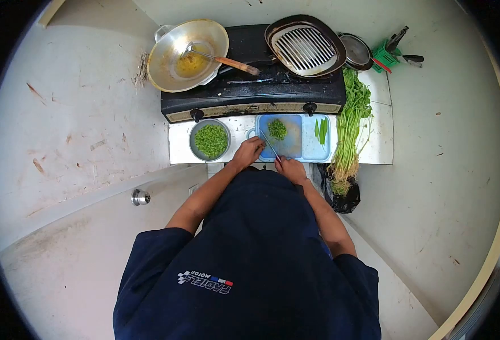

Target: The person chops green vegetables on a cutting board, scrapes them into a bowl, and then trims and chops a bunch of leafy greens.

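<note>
My right hand (290,169) is closed round the handle of a knife (270,145), whose blade slants up and left over the blue cutting board (291,148). Close to the blade, my left hand (250,152) rests at the board's left edge with its fingers bunched together; what they hold, if anything, is too small to make out. Beyond the knife lies a small heap of chopped greens (277,130). A few whole green leaves (321,131) sit in the board's paler right section.
Left of the board stands a grey bowl (191,148) of chopped greens. Behind is a black gas stove (250,97) bearing a wok (165,62) with a wooden-handled ladle (235,64) and a grill pan (304,51). Leafy stalks (352,124) lie right, near a green basket (384,56).
</note>
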### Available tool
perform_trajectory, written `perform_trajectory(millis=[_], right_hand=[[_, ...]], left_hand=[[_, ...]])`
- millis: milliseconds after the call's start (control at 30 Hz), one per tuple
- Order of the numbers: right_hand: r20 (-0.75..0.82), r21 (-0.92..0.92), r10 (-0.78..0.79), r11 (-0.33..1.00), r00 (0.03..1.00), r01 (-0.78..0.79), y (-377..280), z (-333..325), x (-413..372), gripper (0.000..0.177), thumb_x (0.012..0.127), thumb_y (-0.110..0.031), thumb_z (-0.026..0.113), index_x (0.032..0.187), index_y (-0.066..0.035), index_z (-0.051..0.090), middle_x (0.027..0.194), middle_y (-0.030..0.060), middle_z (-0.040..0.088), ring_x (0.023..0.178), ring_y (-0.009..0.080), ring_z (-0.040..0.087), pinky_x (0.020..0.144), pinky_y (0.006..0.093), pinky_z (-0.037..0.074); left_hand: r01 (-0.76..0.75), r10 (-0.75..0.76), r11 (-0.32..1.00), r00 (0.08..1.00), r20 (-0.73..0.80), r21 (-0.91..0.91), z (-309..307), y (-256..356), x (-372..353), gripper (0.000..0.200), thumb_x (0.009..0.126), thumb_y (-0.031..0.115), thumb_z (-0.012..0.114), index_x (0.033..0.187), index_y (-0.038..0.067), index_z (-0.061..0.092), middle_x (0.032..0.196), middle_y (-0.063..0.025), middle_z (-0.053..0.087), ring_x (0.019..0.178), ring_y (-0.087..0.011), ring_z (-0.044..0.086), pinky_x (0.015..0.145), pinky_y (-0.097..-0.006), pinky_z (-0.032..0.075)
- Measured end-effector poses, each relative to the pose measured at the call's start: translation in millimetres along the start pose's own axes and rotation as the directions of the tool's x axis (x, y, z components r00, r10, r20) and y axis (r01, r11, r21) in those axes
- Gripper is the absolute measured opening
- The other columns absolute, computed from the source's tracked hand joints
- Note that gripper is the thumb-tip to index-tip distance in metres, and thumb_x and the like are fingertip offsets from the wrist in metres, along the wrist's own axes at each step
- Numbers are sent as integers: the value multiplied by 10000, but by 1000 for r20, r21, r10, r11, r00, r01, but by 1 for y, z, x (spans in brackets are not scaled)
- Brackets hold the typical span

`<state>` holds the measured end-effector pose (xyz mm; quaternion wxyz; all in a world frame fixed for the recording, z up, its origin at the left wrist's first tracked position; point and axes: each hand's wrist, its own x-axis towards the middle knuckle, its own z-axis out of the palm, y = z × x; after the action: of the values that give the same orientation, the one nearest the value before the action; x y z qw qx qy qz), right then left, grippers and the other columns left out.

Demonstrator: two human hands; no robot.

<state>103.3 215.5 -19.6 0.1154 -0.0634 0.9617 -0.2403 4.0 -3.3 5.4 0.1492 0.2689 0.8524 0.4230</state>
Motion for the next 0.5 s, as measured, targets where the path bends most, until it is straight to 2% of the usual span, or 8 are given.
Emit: perform_trajectory(millis=[133, 400, 500], right_hand=[[91, 4, 13, 1000, 996, -13, 1, -1, 2, 489, 1043, -448, 508, 915, -21, 712, 702, 243, 692, 691, 448, 709, 681, 568, 565], [81, 39, -12, 999, 997, 9, -1, 3, 3, 454, 1035, -430, 536, 930, -16, 690, 679, 243, 681, 657, 448, 697, 641, 558, 563], [71, 27, -21, 999, 997, 19, -3, 4, 6, 440, 1033, -418, 547, 923, -14, 681, 669, 247, 673, 647, 454, 690, 631, 552, 562]], left_hand=[[15, -16, 999, 1000, 22, 29, 1, -2, 1, 127, 926, 55, 636, 1012, -1, 710, 980, -173, 658, 922, -403, 663, 834, -471, 544], [-41, 41, 999, 999, -30, -17, 0, 0, 0, 145, 913, 41, 638, 1025, 12, 726, 1024, -165, 667, 945, -402, 670, 853, -461, 555], [24, -24, 1000, 1000, -1, -15, 1, 0, 0, 143, 912, 41, 642, 1023, 14, 727, 1007, -169, 658, 948, -402, 668, 849, -465, 553]])
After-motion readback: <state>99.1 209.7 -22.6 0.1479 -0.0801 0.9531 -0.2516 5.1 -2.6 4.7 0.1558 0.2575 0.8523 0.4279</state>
